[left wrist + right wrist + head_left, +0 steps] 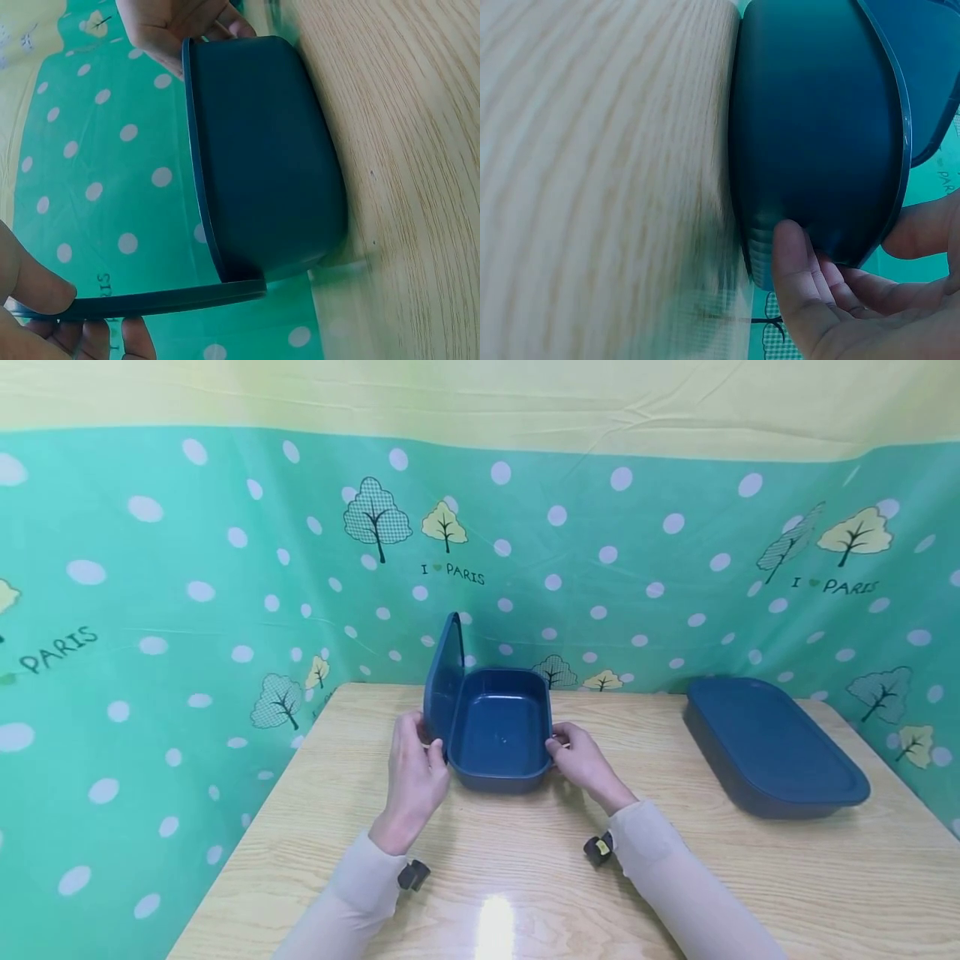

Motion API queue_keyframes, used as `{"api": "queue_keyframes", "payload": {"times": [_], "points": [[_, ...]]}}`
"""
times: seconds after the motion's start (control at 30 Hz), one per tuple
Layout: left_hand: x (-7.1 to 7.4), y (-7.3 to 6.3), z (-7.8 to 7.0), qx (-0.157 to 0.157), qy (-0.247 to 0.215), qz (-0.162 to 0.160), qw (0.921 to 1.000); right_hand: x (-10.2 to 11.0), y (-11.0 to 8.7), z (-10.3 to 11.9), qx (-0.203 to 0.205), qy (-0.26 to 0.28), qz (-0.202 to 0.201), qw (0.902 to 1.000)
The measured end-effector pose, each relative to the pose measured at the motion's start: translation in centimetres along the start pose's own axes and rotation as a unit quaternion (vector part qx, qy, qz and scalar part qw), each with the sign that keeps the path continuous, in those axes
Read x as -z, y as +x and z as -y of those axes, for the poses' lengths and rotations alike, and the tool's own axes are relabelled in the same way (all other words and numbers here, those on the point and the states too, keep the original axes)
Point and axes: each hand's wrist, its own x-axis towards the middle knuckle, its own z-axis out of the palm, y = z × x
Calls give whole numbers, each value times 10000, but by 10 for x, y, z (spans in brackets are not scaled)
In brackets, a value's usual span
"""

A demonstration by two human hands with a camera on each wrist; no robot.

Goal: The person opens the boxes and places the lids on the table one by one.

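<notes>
A dark blue plastic food container (501,783) stands on the table with its inside bare. Its lid (446,672) is upright along the container's left side, the lower edge meeting the rim. My left hand (418,777) pinches the lid's near edge, thumb on one face and fingers on the other, as the left wrist view shows. At the container's right side, my right hand (587,767) grips the wall, its thumb (922,229) at the rim and its fingers (799,262) against the outside.
A second, larger dark blue container (780,747) with its lid on sits at the right of the wooden table (540,877). Behind and to the left hangs a green dotted curtain (585,610). Dark wrist devices (598,850) are strapped at both sleeves.
</notes>
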Motion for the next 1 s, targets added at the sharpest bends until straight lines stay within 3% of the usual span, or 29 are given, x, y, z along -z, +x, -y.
{"api": "queue_keyframes", "payload": {"times": [1.0], "points": [[1, 2, 1, 629, -187, -15, 9978, 0, -1, 1, 16, -136, -16, 9999]]}}
